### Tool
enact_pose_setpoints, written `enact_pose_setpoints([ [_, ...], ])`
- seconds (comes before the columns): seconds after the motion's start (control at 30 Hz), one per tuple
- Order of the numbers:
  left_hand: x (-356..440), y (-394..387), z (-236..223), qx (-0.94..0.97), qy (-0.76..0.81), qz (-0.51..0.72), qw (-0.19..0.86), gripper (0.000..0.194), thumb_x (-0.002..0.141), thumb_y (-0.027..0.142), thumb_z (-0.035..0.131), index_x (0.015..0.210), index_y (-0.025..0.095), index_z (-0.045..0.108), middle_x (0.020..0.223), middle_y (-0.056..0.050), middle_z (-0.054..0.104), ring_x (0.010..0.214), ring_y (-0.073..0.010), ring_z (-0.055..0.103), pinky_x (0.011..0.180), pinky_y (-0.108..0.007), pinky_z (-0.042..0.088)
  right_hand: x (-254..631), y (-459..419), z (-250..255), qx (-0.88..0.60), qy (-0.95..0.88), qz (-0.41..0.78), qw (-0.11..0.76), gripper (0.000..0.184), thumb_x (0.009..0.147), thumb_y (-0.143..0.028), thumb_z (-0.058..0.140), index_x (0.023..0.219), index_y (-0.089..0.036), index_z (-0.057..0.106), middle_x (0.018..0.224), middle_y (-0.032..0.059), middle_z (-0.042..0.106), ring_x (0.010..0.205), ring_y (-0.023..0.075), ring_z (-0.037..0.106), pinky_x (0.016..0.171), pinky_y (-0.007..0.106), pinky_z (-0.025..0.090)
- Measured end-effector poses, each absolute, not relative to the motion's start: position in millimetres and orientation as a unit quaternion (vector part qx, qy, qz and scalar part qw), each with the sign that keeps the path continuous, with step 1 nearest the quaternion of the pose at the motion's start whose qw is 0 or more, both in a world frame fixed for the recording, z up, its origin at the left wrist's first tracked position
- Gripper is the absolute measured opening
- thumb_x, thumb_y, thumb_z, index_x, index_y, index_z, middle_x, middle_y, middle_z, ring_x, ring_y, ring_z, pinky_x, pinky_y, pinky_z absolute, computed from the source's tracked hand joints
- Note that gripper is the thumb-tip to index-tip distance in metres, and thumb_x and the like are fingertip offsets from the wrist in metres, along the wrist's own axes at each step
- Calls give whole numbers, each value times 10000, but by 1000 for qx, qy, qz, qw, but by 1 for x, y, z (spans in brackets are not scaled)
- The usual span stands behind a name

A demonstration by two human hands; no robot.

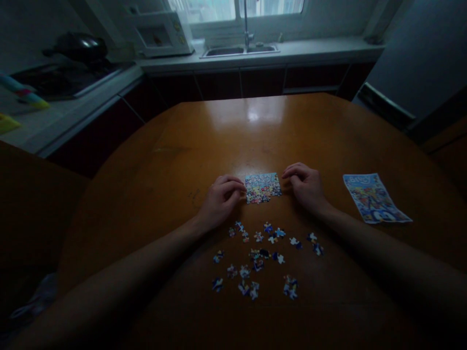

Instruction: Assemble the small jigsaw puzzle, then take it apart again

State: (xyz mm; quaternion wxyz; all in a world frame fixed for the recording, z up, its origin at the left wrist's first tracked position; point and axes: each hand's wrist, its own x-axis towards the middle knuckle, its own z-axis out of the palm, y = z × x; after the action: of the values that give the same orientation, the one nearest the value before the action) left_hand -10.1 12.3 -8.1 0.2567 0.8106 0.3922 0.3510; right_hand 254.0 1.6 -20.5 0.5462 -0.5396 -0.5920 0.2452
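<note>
From afar I see the part-built puzzle [263, 187] on the surface [251, 138]: my left hand [221, 198] at its left edge, grip unclear to me; my right hand [307, 188] just beside its right edge, grip apart; the sheet [375, 199] farther right bears a heading [359, 180] too blurred to read

Dim, bluish daylight comes through the window [209, 10] above a double-bowl sink [226, 55] with a tall faucet [248, 37]. The pale countertop [321, 47] runs over dark red cabinets [219, 85]. A white microwave [156, 36] stands left of the sink; farther left, a dark pan [82, 46] sits on the cooktop [85, 85]. A grey refrigerator [412, 63] stands at right. The polished wooden table [204, 146] fills the foreground.
</note>
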Motion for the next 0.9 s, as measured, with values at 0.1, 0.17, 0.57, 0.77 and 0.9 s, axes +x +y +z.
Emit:
enact_pose_setpoints([
  [0.1,-10,13,-9,807,392,354,263,179,921,174,555,865,181,725,1012,-73,671,1008,-213,621,923,-399,507,254,1,-21,-537,-591,254,546,231,751,-119,490,650,-219,673,843,60,665,798,190,645,668,354,582],
  [0.17,-10,13,-9,805,393,356,266,180,917,169,553,872,178,727,1009,-74,671,1009,-212,622,924,-398,506,255,2,-23,-534,-592,258,546,227,752,-119,492,657,-216,674,846,57,662,794,188,645,666,352,584],
  [0.57,-10,14,-9,792,400,363,286,185,911,150,537,864,178,715,1003,-73,668,982,-198,635,903,-394,531,255,1,-21,-537,-585,263,547,233,755,-105,498,648,-219,671,842,55,663,766,182,641,630,340,577],
  [0.77,-9,14,-9,789,398,368,288,190,909,157,532,857,183,713,992,-69,669,957,-192,637,881,-383,544,255,1,-21,-540,-590,255,544,225,746,-109,496,647,-217,667,815,49,663,766,178,643,650,337,566],
  [0.9,-9,15,-11,788,395,371,293,193,900,141,531,868,177,717,997,-73,669,976,-199,640,894,-396,533,256,3,-23,-536,-598,247,542,223,738,-111,494,657,-217,672,826,50,668,778,184,648,683,353,568],
])
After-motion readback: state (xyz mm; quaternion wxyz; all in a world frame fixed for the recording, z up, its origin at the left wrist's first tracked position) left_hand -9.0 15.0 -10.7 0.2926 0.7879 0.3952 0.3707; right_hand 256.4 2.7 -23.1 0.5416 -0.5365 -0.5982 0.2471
